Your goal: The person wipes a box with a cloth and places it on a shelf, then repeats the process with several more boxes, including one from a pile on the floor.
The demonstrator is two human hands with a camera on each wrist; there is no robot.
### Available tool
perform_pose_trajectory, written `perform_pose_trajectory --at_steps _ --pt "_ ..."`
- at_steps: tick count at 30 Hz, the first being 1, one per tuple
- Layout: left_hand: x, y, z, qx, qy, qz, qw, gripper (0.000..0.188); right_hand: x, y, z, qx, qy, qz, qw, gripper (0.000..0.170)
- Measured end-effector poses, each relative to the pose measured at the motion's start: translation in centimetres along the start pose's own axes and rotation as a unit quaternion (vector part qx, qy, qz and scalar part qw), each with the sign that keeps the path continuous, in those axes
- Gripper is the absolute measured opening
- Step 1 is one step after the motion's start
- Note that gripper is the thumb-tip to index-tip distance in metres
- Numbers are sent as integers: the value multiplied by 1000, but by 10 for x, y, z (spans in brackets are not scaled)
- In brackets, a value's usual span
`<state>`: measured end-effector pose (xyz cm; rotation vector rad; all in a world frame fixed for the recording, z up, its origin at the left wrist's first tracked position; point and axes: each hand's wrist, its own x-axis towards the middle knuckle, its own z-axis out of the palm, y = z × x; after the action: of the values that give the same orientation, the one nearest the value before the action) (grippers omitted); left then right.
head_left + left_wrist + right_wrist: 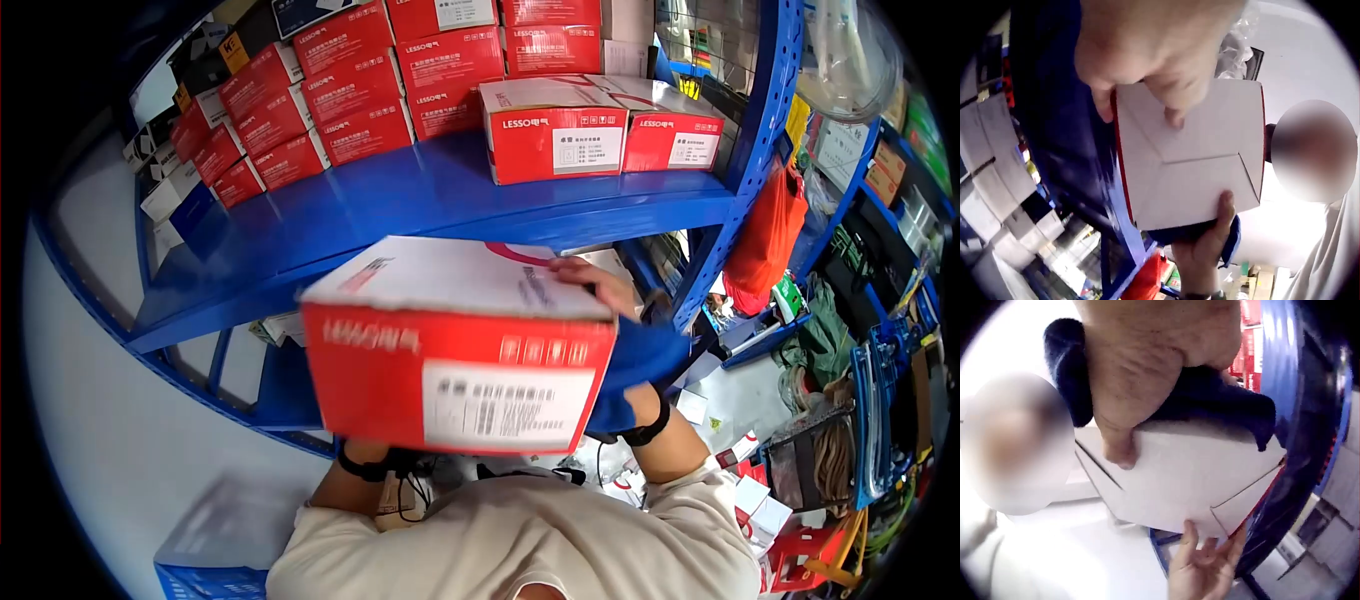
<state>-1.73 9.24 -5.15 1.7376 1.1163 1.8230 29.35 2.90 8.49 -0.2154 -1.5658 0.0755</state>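
Note:
A red-and-white carton (460,370) with a white label is held up between both hands, in front of the blue shelf. My right hand (600,285) grips its right end, fingers over the top edge. A dark blue cloth (645,358) lies between that hand and the carton. In the head view the carton hides my left hand. The left wrist view shows my left hand (1147,56) gripping the opposite end, thumb on a white flapped face. From the right wrist, my right hand (1154,369) appears with its thumb on the same face.
On the blue shelf (420,195) stand two similar cartons (555,130) at the right and several stacked red boxes (355,90) behind. A blue upright (745,150) rises at the right, with a red bag (765,230) hanging beside it. Assorted goods crowd the far right.

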Motion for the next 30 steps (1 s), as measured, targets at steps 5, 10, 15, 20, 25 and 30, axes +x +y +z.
perform_pose_trajectory --at_steps 5,10,15,20,25,30 --pt "46 22 -58 61 11 165 984 71 40 -7 -6 -1 -142 33 989 55" --pt "90 37 -81 194 -133 255 938 75 72 57 13 -99 -148 -32 984 54" --pt "99 118 -23 -143 -117 290 939 94 83 80 32 -86 -46 -110 989 55" --pt "95 105 -26 -147 -8 193 970 107 84 72 39 -99 -89 -102 986 63" --pt "98 79 -38 -55 19 212 976 104 86 62 38 33 -147 -52 987 94" --pt "96 68 -41 -108 -28 217 970 96 94 35 46 75 -175 24 981 79"
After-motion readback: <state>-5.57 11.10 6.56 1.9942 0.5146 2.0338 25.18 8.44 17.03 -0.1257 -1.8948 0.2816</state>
